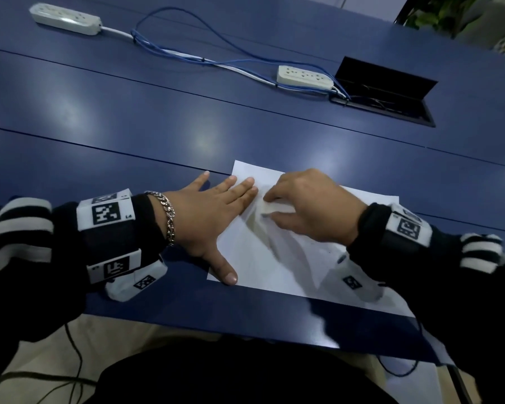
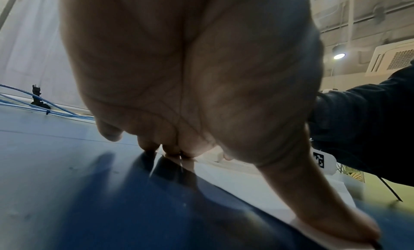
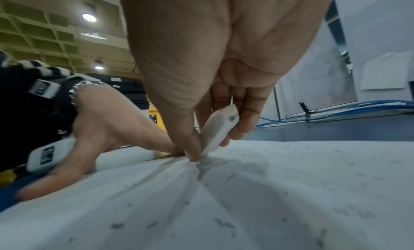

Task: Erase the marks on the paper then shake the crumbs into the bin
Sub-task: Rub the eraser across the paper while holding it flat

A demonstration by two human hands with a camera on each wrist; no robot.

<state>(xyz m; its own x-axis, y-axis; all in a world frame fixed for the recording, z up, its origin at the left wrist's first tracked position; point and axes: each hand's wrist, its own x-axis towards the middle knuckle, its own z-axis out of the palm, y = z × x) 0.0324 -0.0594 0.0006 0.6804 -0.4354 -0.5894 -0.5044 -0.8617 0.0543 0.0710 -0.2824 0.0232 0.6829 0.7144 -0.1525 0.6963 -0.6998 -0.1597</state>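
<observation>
1. The big blue table (image 1: 129, 118) fills most of the head view. Its near edge runs just below the hands, and there is lots of bare blue top to the left of the hands and behind them.
2. The white paper (image 1: 263, 266) lies flat by the near edge of the table, a bit right of the middle. Its long side runs from left to right, slanting down toward the right. Its near long edge sits close to the table's near edge. The paper is wrinkled where it gets rubbed, and small gray crumbs (image 3: 224, 223) lie all over it.
3. The left hand (image 1: 207, 217) lies flat on the left end of the paper. Its fingers are straight and spread, and the thumb presses down by the paper's near left corner.
4. The right hand (image 1: 312, 208) is over the middle of the paper. Its thumb and fingers pinch a small white eraser (image 3: 220, 128).
5. The eraser is tilted, with its long side leaning up and to the right. Its low end touches the paper.
6. Two white power strips (image 1: 303, 77) and blue cables (image 1: 187, 51) lie far back on the table, well apart from the paper.
</observation>
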